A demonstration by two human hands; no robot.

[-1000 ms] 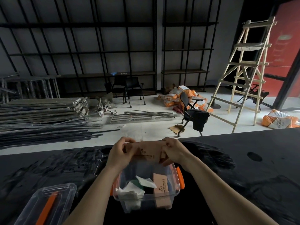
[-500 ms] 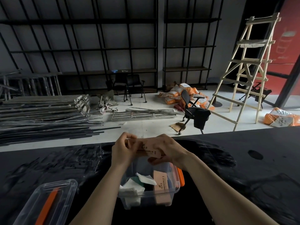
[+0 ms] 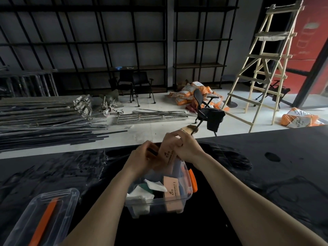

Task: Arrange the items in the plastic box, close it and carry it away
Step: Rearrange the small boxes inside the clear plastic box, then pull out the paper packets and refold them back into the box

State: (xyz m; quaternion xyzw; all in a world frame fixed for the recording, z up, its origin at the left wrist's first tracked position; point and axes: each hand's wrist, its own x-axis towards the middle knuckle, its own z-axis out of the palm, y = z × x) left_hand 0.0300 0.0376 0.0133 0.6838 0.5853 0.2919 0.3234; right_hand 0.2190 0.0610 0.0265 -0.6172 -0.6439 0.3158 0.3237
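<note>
A clear plastic box (image 3: 184, 197) with orange side latches stands open on the black table. Inside it lie white folded cloths (image 3: 140, 195), something dark green and a tan printed packet (image 3: 172, 188) standing on edge. Both hands hover over the box's far end, gripping another tan packet (image 3: 167, 154). My left hand (image 3: 142, 159) pinches its left edge; my right hand (image 3: 184, 147) holds its top right, tilting it up on the right. The box's clear lid (image 3: 40, 217) with an orange handle lies at the lower left.
The black table (image 3: 266, 174) has a round hole (image 3: 272, 156) at the right. Beyond its far edge, on the floor, are stacked metal rods (image 3: 44, 121), office chairs (image 3: 207, 110), orange sacks (image 3: 188, 95) and a wooden stepladder (image 3: 266, 63).
The tan packet was held level over the box's far end; now it is turned, its right end raised by my right hand. The camera has shifted slightly.
</note>
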